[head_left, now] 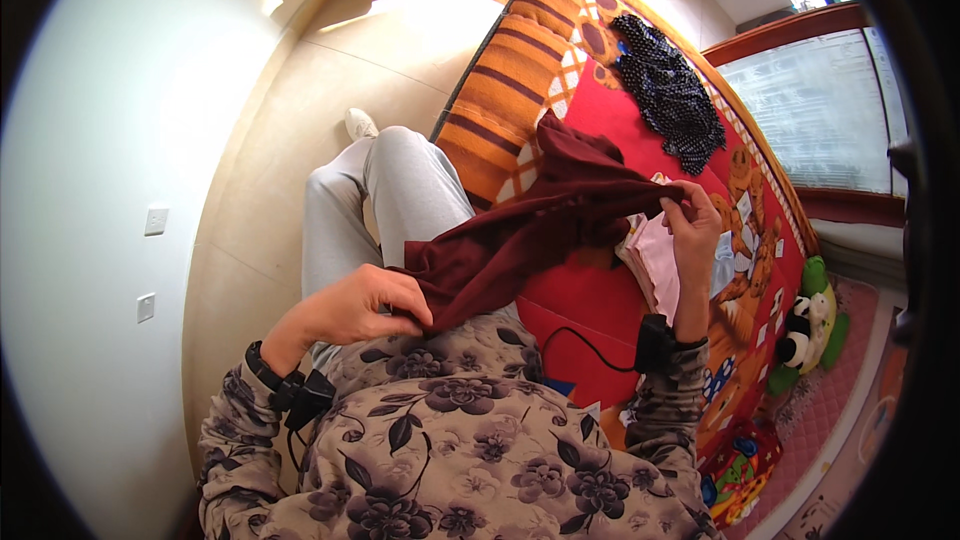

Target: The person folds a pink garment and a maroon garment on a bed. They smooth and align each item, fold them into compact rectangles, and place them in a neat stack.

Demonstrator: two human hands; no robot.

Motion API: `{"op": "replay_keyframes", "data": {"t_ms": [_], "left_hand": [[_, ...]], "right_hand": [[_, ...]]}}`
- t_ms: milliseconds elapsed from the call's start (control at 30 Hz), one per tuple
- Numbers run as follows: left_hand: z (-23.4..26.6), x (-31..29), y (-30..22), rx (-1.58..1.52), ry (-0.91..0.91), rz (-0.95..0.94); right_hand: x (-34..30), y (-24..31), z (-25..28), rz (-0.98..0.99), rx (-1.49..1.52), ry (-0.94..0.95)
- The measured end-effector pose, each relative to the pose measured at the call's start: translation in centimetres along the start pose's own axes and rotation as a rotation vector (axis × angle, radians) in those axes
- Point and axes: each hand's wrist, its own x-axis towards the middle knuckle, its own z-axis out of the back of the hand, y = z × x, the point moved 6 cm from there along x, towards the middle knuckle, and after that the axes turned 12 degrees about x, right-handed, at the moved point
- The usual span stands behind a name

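Note:
A dark maroon garment (520,230) stretches across my lap, one part trailing over the striped edge of the bed. My left hand (362,305) pinches its near left edge close to my waist. On the other side, my right hand (692,225) grips the far right end between thumb and fingers, raised over the bed. The garment hangs in loose folds between the two hands, and its exact kind is unclear. Beside my right wrist lies a stack of folded pale pink cloth (655,258), partly hidden by the hand.
A red patterned blanket (580,315) with an orange striped border (510,60) covers the bed. Farther off on it lies a crumpled black dotted garment (668,95). A panda plush (798,332) sits at right. A pale wall (100,200) rises at left.

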Motion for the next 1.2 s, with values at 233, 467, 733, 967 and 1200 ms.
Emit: {"op": "replay_keyframes", "data": {"t_ms": [233,467,733,967,1200], "left_hand": [[-0.2,-1.0,0.6,0.087,0.179,0.073],[0.5,-1.9,1.1,0.147,-0.064,0.112],[-1.5,-2.8,4.7,-0.284,0.044,0.355],[-0.3,-1.5,2.2,0.415,-0.339,0.013],[-0.5,-1.1,0.2,-0.009,-0.091,0.108]], "right_hand": [[0.4,-0.9,4.0,0.048,0.036,-0.161],[0.2,-1.5,5.0,0.020,0.075,-0.190],[0.1,-2.4,7.7,0.045,0.107,-0.281],[-0.2,-3.1,10.3,0.030,0.110,-0.379],[-0.2,-4.5,11.9,0.020,0.137,-0.518]]}}
